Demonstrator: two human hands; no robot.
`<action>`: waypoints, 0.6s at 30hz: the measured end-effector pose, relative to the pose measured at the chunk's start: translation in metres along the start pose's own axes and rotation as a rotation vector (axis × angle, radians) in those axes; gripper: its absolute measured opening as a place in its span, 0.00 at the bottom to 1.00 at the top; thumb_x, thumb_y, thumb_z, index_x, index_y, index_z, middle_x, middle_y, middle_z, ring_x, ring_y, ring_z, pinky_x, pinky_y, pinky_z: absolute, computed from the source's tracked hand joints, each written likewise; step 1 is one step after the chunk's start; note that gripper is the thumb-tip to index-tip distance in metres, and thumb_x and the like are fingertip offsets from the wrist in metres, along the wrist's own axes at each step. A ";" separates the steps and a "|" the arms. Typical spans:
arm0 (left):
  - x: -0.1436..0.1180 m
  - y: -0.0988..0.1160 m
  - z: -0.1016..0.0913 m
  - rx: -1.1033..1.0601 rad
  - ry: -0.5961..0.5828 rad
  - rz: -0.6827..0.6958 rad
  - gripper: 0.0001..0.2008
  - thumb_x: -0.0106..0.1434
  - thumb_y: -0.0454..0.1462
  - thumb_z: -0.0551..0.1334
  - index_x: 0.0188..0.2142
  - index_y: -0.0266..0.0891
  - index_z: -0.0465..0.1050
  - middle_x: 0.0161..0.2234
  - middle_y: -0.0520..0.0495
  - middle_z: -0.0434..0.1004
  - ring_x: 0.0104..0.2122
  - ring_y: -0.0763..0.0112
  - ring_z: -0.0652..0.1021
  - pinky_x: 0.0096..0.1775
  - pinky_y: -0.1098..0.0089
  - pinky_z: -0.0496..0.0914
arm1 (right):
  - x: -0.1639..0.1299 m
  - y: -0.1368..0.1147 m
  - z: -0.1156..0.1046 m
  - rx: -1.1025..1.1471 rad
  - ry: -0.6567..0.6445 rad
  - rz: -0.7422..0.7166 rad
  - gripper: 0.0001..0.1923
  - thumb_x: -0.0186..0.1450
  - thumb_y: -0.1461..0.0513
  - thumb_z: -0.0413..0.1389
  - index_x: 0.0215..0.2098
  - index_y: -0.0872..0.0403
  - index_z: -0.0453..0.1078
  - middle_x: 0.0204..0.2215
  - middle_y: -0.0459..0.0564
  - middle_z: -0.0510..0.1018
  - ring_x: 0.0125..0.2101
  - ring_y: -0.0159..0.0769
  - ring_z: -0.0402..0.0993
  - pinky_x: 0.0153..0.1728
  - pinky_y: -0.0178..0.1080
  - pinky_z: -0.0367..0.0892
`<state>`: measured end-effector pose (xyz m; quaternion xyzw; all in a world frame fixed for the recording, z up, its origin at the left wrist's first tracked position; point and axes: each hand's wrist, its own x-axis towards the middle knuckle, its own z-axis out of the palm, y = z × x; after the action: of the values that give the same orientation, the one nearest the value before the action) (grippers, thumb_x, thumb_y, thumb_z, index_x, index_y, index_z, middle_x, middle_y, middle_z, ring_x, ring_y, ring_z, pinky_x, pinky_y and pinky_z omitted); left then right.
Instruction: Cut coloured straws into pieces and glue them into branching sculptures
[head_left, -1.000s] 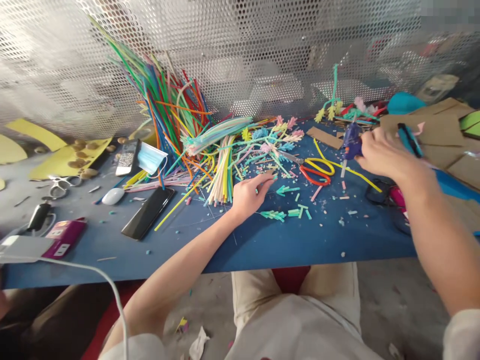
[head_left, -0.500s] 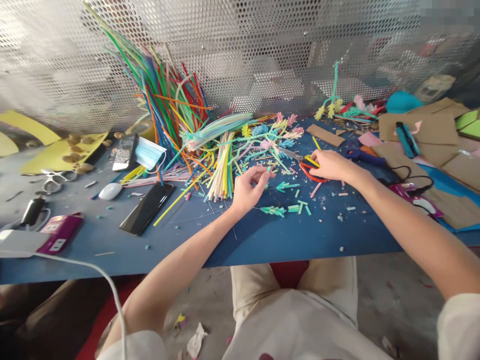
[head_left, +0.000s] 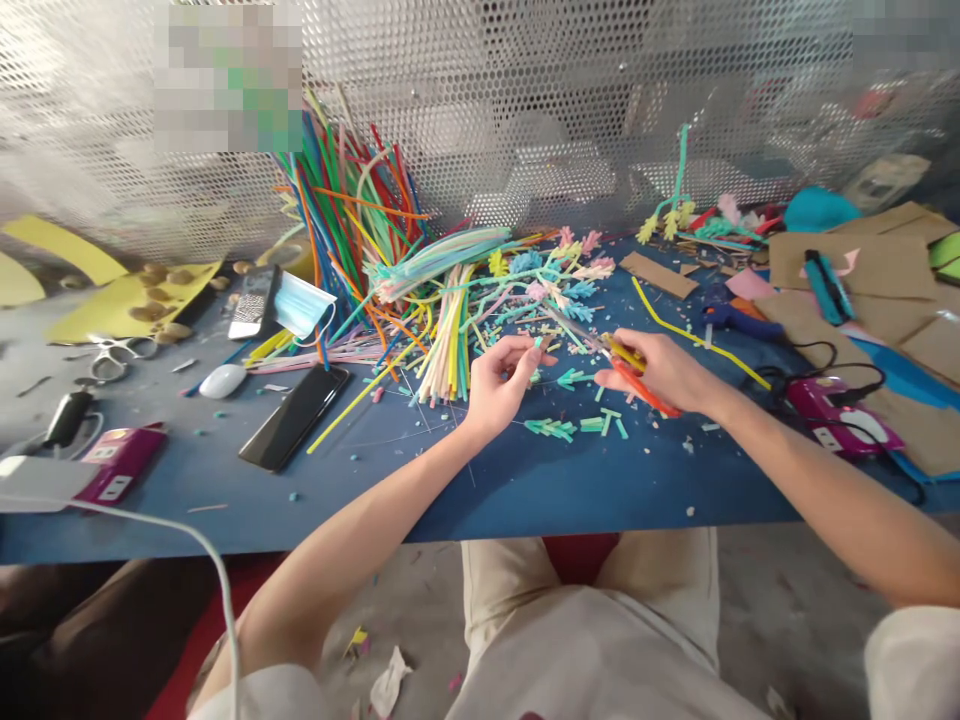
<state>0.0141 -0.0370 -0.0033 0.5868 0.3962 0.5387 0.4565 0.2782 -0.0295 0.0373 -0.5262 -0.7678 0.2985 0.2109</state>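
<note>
I see my left hand (head_left: 501,378) raised a little above the blue surface (head_left: 525,480), forearm running up from the lower left, wrist bent slightly back. Its fingers (head_left: 525,350) are pinched narrow around a small teal straw piece (head_left: 538,343), thumb and forefinger meeting at the tip, the other fingers curled loosely underneath.

My right hand (head_left: 660,368) comes in from the lower right, arm stretched long across the edge of the surface, palm turned down. Its fingers are closed around the red and yellow handles of the scissors (head_left: 634,375), and the blades point left and up toward the left hand, their tips close to the teal piece. I cannot tell whether the blades are parted or together.

Just below and between both hands lie cut teal straw pieces (head_left: 555,428), scattered on the surface. Behind the hands sits the pile of coloured straws (head_left: 442,330), leaning against the perforated metal screen (head_left: 525,120). A black phone (head_left: 294,417) lies well to the left, and a blue glue gun (head_left: 731,318) rests to the right beside a long yellow straw (head_left: 697,335).
</note>
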 end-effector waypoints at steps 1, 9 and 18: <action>-0.001 0.000 0.000 0.003 -0.002 0.009 0.18 0.69 0.52 0.67 0.41 0.39 0.76 0.33 0.47 0.85 0.22 0.78 0.68 0.27 0.73 0.66 | -0.002 -0.003 0.004 -0.003 -0.010 -0.021 0.29 0.60 0.42 0.68 0.29 0.50 0.56 0.23 0.38 0.64 0.24 0.30 0.55 0.27 0.37 0.53; -0.004 0.001 -0.001 0.063 -0.008 0.042 0.19 0.70 0.54 0.66 0.40 0.39 0.76 0.33 0.47 0.85 0.23 0.77 0.69 0.28 0.71 0.65 | -0.010 -0.007 0.020 0.037 -0.038 -0.033 0.26 0.61 0.45 0.68 0.30 0.50 0.58 0.24 0.39 0.65 0.25 0.30 0.56 0.27 0.37 0.55; -0.008 0.003 0.000 0.099 -0.021 0.065 0.19 0.70 0.53 0.66 0.38 0.40 0.76 0.33 0.47 0.85 0.25 0.75 0.73 0.29 0.71 0.66 | -0.012 -0.006 0.027 0.054 -0.034 -0.053 0.25 0.60 0.45 0.67 0.30 0.50 0.59 0.24 0.39 0.66 0.25 0.31 0.56 0.27 0.36 0.53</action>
<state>0.0134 -0.0454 -0.0021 0.6269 0.3985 0.5267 0.4133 0.2614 -0.0484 0.0214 -0.4944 -0.7768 0.3224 0.2197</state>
